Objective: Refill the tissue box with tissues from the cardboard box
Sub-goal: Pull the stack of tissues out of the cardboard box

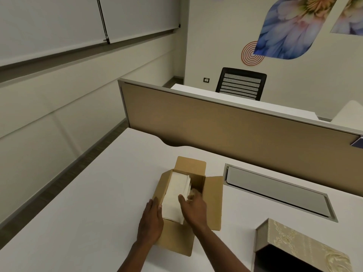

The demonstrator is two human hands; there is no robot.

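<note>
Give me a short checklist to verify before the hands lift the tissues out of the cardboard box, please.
1. Flaps of the brown cardboard box folded open: ok.
2. Left hand against the left side of the white tissue stack: ok.
3. Right hand on the stack's right side, fingers inside the box: ok.
4. Firm grip under the whole stack: cannot tell, the fingertips are hidden.
5. Beige embossed tissue box within reach on the white desk, at lower right: ok.
6. Tissue box open and ready to receive the stack: cannot tell; a dark opening shows, partly cut off by the frame.
</note>
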